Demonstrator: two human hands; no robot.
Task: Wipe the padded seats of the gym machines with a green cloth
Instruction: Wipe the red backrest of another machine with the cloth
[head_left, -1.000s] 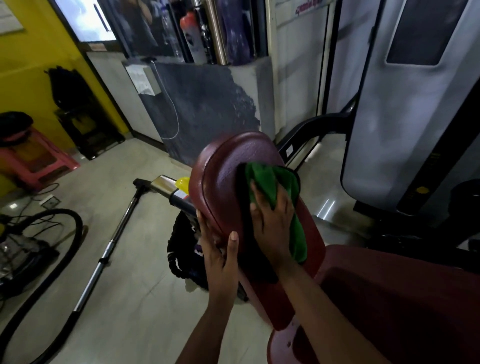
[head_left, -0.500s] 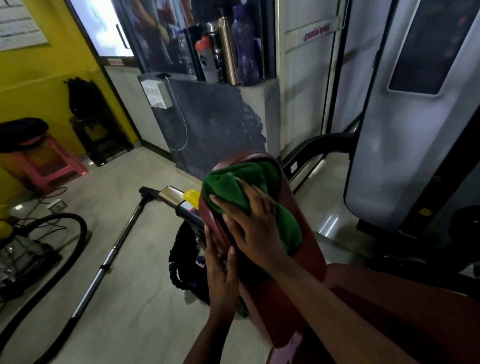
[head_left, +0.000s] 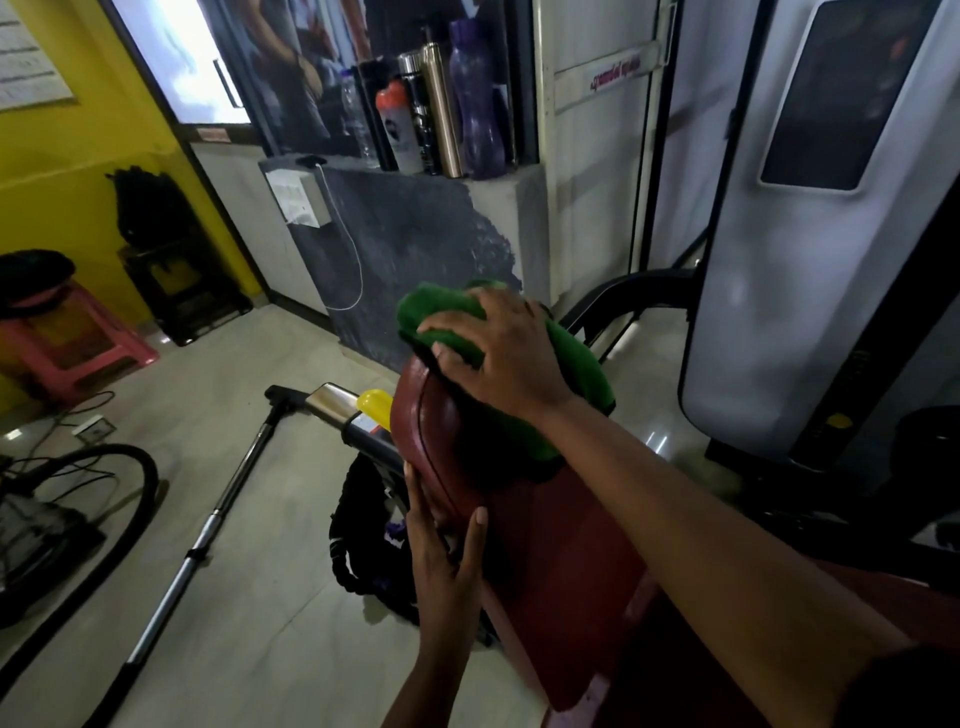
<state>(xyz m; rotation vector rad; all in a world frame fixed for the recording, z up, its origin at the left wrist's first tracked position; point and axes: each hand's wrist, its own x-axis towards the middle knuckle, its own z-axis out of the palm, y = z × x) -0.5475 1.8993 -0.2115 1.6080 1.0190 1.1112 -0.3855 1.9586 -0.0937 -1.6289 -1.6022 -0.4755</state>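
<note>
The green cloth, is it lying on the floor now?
No, the right hand presses the green cloth on the top of the red pad.

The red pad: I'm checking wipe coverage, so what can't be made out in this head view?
- Red pad: its top edge is hidden under the green cloth and right hand.
- Its far side faces away from the camera.
- Left hand: the fingers curl behind the pad's edge.
- Wetness or dirt: too dim to tell.

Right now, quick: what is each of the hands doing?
Left hand: open, flat against the side of the red pad, steadying it.
Right hand: fingers spread, pressing the green cloth onto the pad's top.
</note>
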